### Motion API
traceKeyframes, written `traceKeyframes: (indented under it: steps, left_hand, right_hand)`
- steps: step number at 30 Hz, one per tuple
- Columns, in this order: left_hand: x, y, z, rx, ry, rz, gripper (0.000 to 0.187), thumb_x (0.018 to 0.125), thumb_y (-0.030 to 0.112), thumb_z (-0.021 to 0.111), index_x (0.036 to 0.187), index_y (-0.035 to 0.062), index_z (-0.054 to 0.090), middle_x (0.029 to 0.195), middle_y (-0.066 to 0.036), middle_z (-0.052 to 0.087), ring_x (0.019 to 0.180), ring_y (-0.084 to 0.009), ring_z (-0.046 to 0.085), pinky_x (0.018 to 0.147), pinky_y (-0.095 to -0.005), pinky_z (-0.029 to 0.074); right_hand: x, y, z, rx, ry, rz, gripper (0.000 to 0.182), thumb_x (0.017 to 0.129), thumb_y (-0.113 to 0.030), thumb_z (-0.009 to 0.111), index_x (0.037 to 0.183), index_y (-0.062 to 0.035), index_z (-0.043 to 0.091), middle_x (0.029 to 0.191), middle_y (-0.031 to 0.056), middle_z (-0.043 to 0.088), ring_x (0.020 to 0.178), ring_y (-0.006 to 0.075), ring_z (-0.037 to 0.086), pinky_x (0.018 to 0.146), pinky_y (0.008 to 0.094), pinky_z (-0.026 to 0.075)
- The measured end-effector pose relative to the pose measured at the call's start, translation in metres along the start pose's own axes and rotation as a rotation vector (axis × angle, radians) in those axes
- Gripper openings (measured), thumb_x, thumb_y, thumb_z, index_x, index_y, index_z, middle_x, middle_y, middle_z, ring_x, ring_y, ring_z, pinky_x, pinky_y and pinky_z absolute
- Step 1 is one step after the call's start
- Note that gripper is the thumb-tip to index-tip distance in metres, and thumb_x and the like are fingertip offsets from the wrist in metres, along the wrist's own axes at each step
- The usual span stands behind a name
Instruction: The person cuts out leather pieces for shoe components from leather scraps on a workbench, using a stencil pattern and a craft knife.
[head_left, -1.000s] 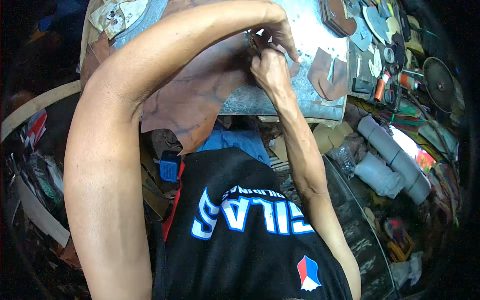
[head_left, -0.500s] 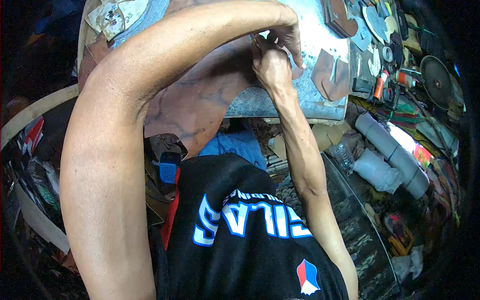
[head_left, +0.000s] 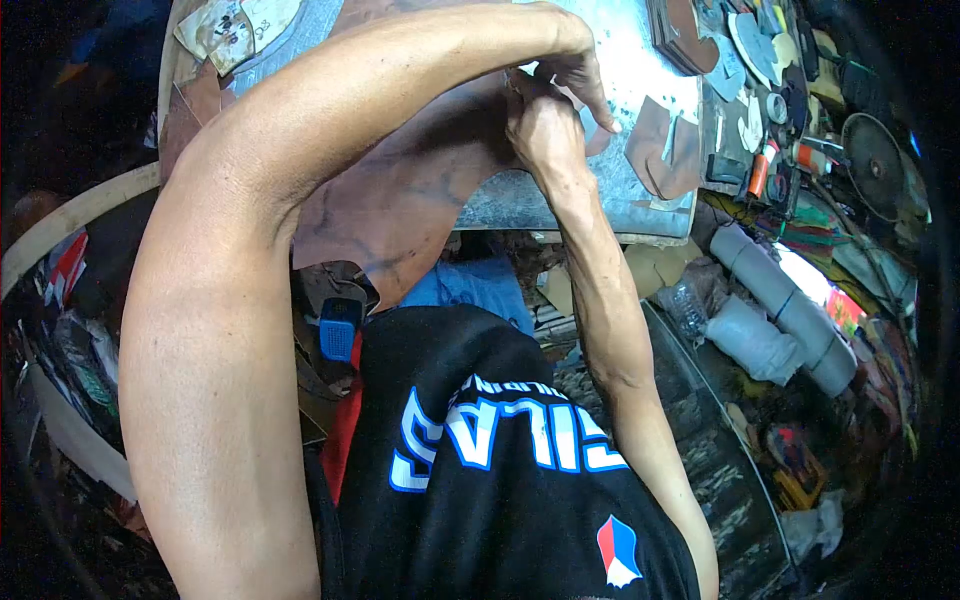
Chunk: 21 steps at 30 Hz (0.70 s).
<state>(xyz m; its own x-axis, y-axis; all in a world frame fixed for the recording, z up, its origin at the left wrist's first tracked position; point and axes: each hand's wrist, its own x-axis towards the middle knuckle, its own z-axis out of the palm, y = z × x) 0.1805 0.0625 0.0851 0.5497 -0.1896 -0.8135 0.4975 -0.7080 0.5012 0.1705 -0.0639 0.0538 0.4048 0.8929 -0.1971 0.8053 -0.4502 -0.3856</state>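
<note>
A large brown leather sheet (head_left: 390, 205) lies over the metal-topped table (head_left: 520, 205) and hangs past its front edge. My left hand (head_left: 580, 75) reaches across from the left, bent down at the wrist. One of its fingers stretches down beside a small brown piece (head_left: 597, 138); the others are mostly hidden. Just below and left of it, my right hand (head_left: 548, 125) is closed over the leather's right side. A dark bit shows by its fingers, but I cannot make out what it grips.
Curved brown leather pieces (head_left: 665, 150) lie right of my hands, with a stack of brown pieces (head_left: 680, 35) behind. Marked pattern pieces (head_left: 225, 35) sit at the back left. Orange-and-white tubes (head_left: 762, 170), a round disc (head_left: 872, 165) and grey rolls (head_left: 785, 310) crowd the right side.
The stretched finger of my left hand has shifted slightly right and up. My right hand stays nearly in place, and the view has moved a little.
</note>
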Motion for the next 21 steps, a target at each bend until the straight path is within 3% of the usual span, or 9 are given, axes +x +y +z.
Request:
traceKeyframes:
  steps: [5,7,10,12,15,21]
  left_hand:
    - [-0.016,0.002,0.006,0.004,-0.016,-0.016,0.109,0.078,0.09,0.037,0.158,0.0188,0.018,0.164,-0.014,0.015,0.147,-0.0377,0.023,0.118,-0.0603,0.016]
    - [-0.023,0.008,0.003,0.007,-0.021,-0.014,0.11,0.078,0.09,0.037,0.158,0.0189,0.018,0.164,-0.014,0.015,0.147,-0.0377,0.023,0.118,-0.0603,0.016]
    - [-0.021,-0.002,0.005,0.033,-0.071,0.071,0.111,0.077,0.091,0.035,0.159,0.0181,0.016,0.165,-0.012,0.011,0.149,-0.0368,0.02,0.12,-0.0588,0.009]
    - [-0.001,-0.009,0.013,-0.151,-0.105,0.12,0.11,0.078,0.09,0.036,0.158,0.0174,0.018,0.165,-0.01,0.011,0.15,-0.0355,0.014,0.12,-0.0578,0.003]
    - [-0.001,-0.008,0.015,0.006,-0.064,0.088,0.11,0.078,0.089,0.037,0.158,0.0146,0.018,0.165,-0.011,0.011,0.152,-0.0313,0.008,0.122,-0.0533,0.0]
    - [0.002,-0.007,0.02,0.039,0.016,0.103,0.109,0.08,0.087,0.039,0.156,0.0112,0.023,0.163,-0.014,0.017,0.15,-0.0316,0.015,0.122,-0.0479,0.009]
  right_hand:
    - [-0.009,-0.004,-0.004,0.013,0.048,-0.026,0.031,0.092,-0.019,0.057,0.118,-0.0043,0.067,0.1,0.0285,0.068,0.09,0.0423,0.068,0.083,0.048,0.055]
    - [-0.014,-0.005,-0.006,0.013,-0.056,0.058,0.032,0.091,-0.018,0.058,0.119,-0.004,0.067,0.099,0.0299,0.067,0.091,0.0438,0.067,0.083,0.0487,0.054]
    - [-0.028,-0.012,-0.016,-0.002,-0.095,0.076,0.033,0.091,-0.016,0.058,0.12,-0.0031,0.066,0.099,0.0301,0.067,0.091,0.0445,0.066,0.082,0.0494,0.053]
    - [-0.042,-0.012,-0.017,0.027,-0.065,0.068,0.032,0.091,-0.016,0.058,0.119,-0.0025,0.066,0.098,0.0304,0.067,0.091,0.0451,0.066,0.081,0.0499,0.053]
    - [-0.06,-0.017,-0.022,0.054,-0.03,0.075,0.03,0.092,-0.016,0.057,0.117,-0.0016,0.066,0.096,0.0306,0.066,0.089,0.046,0.065,0.08,0.0508,0.052]
    - [-0.094,-0.018,-0.022,0.118,0.038,0.035,0.026,0.091,-0.008,0.059,0.116,-0.0004,0.065,0.098,0.0279,0.066,0.091,0.047,0.063,0.081,0.0508,0.05]
